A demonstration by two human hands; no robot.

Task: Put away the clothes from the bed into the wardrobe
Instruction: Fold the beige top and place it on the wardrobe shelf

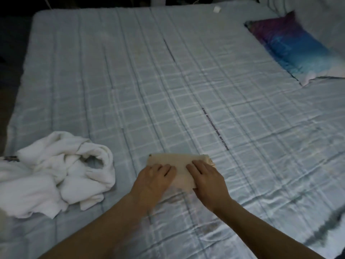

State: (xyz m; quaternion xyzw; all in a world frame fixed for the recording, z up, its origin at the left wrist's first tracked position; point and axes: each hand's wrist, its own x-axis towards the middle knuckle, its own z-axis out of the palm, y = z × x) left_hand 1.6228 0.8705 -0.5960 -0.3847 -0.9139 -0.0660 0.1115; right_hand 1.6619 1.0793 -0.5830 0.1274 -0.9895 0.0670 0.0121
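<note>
Beige cloth, folded into a small flat rectangle [179,161], is seen lying on the pale blue checked bed cover [130,81], close to the near edge and a little right of the middle. It is pressed down by both hands: the left hand [155,176] is laid on its left part and the right hand [207,178] on its right part, the fingers of each held straight and flat on the cloth, with nothing gripped. The near edge of the cloth is hidden under the hands. To the left, apart from the folded piece, a crumpled heap of white clothes [56,174] is spread on the cover, reaching the left border of the view. A narrow strip of dark lettering [214,128] is printed on the cover just beyond the folded piece; the words cannot be read surely. At the far right a purple and blue pillow [291,45] is set aslant, with pale bedding [308,8] bunched behind it. A small white object [217,9] is seen at the far edge of the bed; what it is cannot be told.
</note>
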